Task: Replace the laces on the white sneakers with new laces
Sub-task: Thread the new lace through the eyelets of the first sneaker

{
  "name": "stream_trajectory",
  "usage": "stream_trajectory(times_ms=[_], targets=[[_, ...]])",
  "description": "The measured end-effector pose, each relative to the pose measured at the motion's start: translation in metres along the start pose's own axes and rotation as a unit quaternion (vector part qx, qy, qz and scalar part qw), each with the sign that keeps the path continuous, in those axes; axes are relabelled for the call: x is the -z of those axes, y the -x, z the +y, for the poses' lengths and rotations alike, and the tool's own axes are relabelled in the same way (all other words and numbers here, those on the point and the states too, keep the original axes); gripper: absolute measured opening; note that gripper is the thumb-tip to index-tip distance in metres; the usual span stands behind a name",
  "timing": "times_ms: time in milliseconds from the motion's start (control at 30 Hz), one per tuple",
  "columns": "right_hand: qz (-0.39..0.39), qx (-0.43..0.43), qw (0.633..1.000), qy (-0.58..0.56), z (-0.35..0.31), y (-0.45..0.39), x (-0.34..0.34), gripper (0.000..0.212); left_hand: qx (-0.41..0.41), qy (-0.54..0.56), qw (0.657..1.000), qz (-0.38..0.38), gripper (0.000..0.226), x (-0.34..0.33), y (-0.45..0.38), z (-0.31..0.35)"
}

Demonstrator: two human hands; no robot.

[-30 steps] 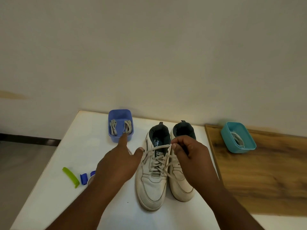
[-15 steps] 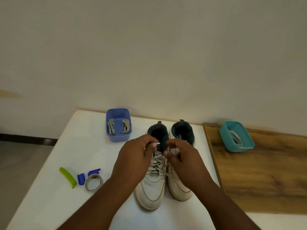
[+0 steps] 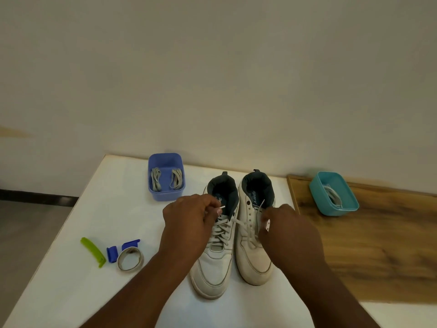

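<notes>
Change: the two hands, close together over the left shoe half a second ago, are now spread apart, and the lace ends are drawn out to either side.
Left hand [image 3: 186, 221]: pinched shut on one end of the worn off-white lace [image 3: 238, 222], whose tip pokes out past the fingertips, over the collar of the left shoe.
Right hand [image 3: 287, 229]: closed on the other end of the same lace, which sticks up above the knuckles, over the right shoe.
Sneakers: a pair of white leather sneakers with dark collars [image 3: 233, 240] stands side by side on the white table [image 3: 78, 280], directly beneath both hands, toes toward the person; the left shoe is laced, and the lace crosses to the right one.
New laces: two bundled grey laces [image 3: 166, 178] lie in a blue square plastic tub [image 3: 166, 194], just beyond the left hand.
Right of right hand: a teal plastic tub [image 3: 335, 207] holding a pale lace sits on a brown wooden board [image 3: 378, 256].
Left of left hand: a green plastic clip [image 3: 92, 252], two small blue plastic pieces [image 3: 118, 249] and a grey ring-shaped band [image 3: 130, 258] lie well apart from the shoes.
</notes>
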State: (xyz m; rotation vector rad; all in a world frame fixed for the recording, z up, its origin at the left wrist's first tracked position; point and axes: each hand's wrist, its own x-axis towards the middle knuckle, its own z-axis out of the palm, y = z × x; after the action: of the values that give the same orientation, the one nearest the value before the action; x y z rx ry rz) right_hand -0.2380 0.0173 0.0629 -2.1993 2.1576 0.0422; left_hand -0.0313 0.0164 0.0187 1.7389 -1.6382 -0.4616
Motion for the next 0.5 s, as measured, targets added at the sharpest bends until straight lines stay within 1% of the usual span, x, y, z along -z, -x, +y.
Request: stream_trajectory(times_ms=[100, 133, 267, 400, 500], targets=[[0.064, 0.008, 0.994, -0.086, -0.015, -0.006, -0.004, 0.016, -0.012, -0.074, 0.997, 0.017, 0.013, -0.005, -0.001, 0.002], [0.072, 0.015, 0.991, -0.114, -0.02, -0.008, -0.007, 0.017, -0.014, -0.099, 0.995, 0.024, 0.011, -0.006, -0.001, 0.003], [0.056, 0.038, 0.984, -0.167, -0.026, -0.014, -0.032, 0.021, -0.005, -0.152, 0.988, 0.028, 0.008, -0.015, -0.002, 0.007], [0.051, 0.035, 0.975, -0.212, -0.024, -0.018, -0.045, 0.018, 0.003, -0.156, 0.988, 0.02, 0.009, -0.023, 0.0, 0.011], [0.043, 0.031, 0.965, -0.258, -0.022, -0.018, -0.047, 0.015, 0.021, -0.153, 0.988, -0.006, 0.009, -0.028, 0.0, 0.015]])
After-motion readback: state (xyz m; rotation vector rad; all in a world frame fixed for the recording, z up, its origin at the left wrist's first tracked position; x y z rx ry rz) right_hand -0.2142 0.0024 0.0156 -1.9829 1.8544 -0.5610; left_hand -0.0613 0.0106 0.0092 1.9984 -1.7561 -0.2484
